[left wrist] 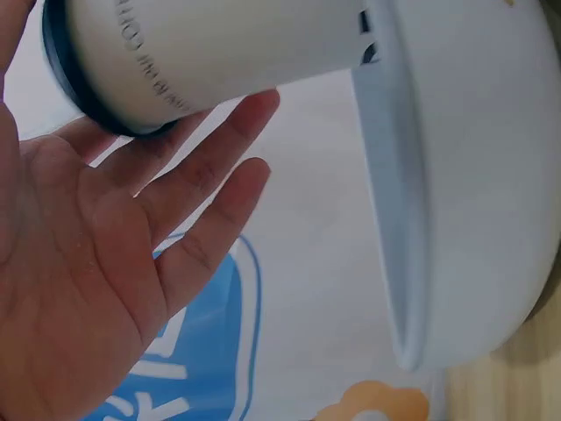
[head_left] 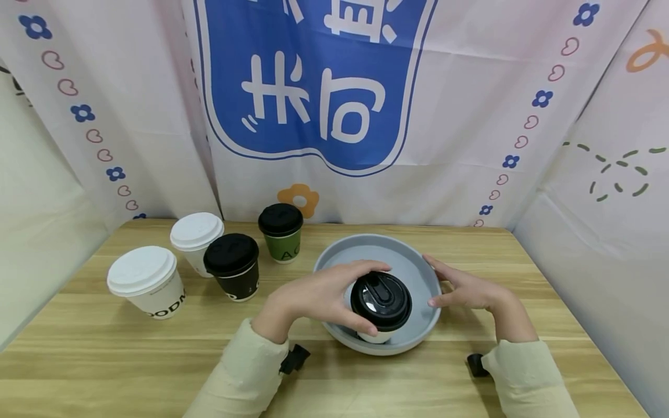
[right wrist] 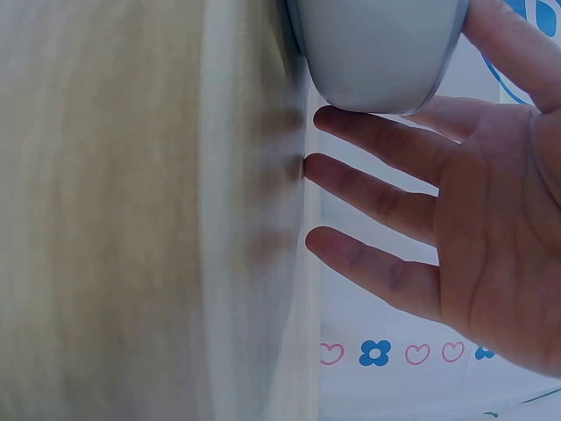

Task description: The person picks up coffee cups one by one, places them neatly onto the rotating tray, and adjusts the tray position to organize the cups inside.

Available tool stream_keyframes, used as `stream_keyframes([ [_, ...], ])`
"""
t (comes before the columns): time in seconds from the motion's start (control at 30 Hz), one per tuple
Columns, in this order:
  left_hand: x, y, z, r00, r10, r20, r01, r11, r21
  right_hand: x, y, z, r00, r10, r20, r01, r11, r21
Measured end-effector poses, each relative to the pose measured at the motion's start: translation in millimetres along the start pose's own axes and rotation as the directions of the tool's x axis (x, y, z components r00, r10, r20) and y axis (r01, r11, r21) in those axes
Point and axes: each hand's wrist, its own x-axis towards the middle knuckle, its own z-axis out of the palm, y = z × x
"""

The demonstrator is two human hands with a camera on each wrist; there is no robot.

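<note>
A paper coffee cup with a glossy black lid stands in a round grey bowl. My left hand holds it near the lid, thumb at the front and index finger at the back. The left wrist view shows the cup's printed white side, with the ring and little fingers spread beyond it. At the bowl's right side, my right hand grips the rim with the thumb over it. Its other fingers lie outside; in the right wrist view the index fingertip meets the outer wall.
On the wooden table, left of the bowl, stand two white-lidded cups, a black cup and a green cup with a black lid. A printed cloth hangs along the back edge.
</note>
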Motion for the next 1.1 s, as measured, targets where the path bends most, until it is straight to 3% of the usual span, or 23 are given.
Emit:
stream_keyframes([
  [0.1,-8.7,1.6,-7.6,1.000,-0.021,-0.020,0.020,0.999,-0.045,0.5,0.8,0.0,1.000,-0.005,-0.001,0.005,1.000,-0.003],
  [0.27,-26.9,0.5,-21.1,0.993,-0.047,-0.107,0.041,0.998,-0.058,0.7,2.7,0.5,1.000,-0.006,-0.004,0.006,1.000,-0.004],
  [0.53,-52.3,-5.7,-33.8,0.972,-0.109,-0.206,0.112,0.994,0.003,-0.1,3.5,-0.1,1.000,-0.005,-0.010,0.004,1.000,-0.008],
  [0.7,-66.5,-10.2,-41.3,0.957,-0.112,-0.268,0.124,0.992,0.027,0.5,4.9,-0.1,1.000,-0.002,-0.011,0.002,1.000,-0.007],
  [0.93,-90.9,-14.1,-56.0,0.922,-0.088,-0.377,0.142,0.983,0.118,2.0,7.8,-1.1,1.000,-0.012,-0.012,0.012,1.000,0.002],
  [1.1,-111.4,-14.1,-66.0,0.883,-0.104,-0.457,0.175,0.978,0.116,1.3,6.3,-1.2,1.000,-0.025,-0.006,0.025,1.000,0.001],
])
